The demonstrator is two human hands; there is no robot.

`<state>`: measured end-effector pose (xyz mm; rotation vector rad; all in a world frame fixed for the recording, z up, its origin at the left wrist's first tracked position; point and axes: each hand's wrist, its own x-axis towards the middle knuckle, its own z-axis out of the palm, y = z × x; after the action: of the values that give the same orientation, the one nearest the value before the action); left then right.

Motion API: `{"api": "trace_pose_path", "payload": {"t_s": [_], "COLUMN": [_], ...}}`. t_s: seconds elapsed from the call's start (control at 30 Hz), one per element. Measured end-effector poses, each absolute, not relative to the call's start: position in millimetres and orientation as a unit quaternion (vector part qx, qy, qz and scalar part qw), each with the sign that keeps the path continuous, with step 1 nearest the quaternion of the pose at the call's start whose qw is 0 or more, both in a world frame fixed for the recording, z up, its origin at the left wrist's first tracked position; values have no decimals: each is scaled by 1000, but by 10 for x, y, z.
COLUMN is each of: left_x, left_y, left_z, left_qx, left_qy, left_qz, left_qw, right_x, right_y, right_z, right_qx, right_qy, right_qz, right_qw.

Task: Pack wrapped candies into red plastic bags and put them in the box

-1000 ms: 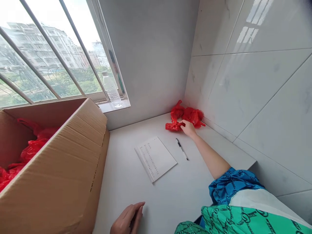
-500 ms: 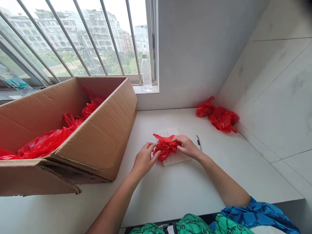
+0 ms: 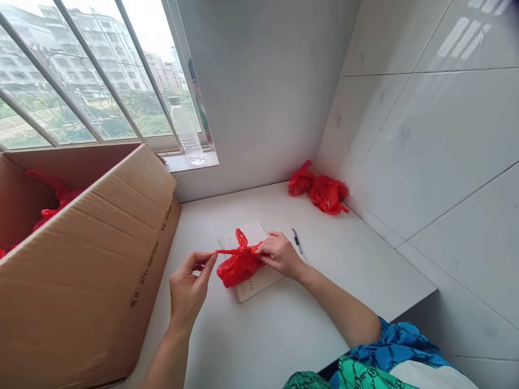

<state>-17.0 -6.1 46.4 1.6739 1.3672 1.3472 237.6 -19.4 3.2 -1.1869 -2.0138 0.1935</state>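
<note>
A red plastic bag (image 3: 240,268), knotted near its top, lies on an open notebook (image 3: 259,280) with writing on its pages. My left hand (image 3: 190,286) pinches one end of the bag's handle and pulls it out taut to the left. On the bag's right side, my right hand (image 3: 281,255) grips the gathered plastic by the knot. One loop of the bag stands up behind the knot. What is inside the bag cannot be seen. Just beyond my right hand lies a black and silver pen (image 3: 297,240).
A large cardboard box (image 3: 101,259) with red bags inside stands at the left. More red bags (image 3: 324,193) lie in the back corner by the tiled wall. A clear water bottle (image 3: 187,135) stands on the windowsill, beside the barred window.
My left hand has moved from the bag's side to a handle end and drawn it leftward. My right hand still holds the knot area. The view has turned to the right.
</note>
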Motion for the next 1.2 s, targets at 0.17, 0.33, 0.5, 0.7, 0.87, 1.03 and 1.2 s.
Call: {"api": "trace_pose_path", "payload": {"t_s": [0.17, 0.33, 0.5, 0.7, 0.87, 1.03, 1.2], "left_x": [-302, -96, 19, -290, -373, -90, -29], "left_y": [103, -10, -124, 49, 43, -203, -246], "left_z": [380, 202, 165, 253, 246, 265, 271], "left_qx": [520, 635, 736, 636, 678, 832, 794], "left_qy": [510, 443, 464, 545, 518, 439, 470], "left_qz": [570, 405, 354, 490, 477, 320, 368], "left_qw": [379, 487, 344, 243, 210, 111, 118], "right_x": [2377, 2235, 2215, 2574, 2628, 2418, 2414], "right_y": [-211, -296, -300, -208, -276, -365, -377], "right_z": [65, 90, 86, 150, 198, 143, 148], "right_qx": [-479, -462, -459, -536, -549, -484, -502], "right_qy": [-774, -780, -775, -698, -698, -765, -708], "right_qz": [81, 102, 99, 91, 146, 132, 169], "right_qw": [405, 410, 422, 466, 436, 405, 466]}}
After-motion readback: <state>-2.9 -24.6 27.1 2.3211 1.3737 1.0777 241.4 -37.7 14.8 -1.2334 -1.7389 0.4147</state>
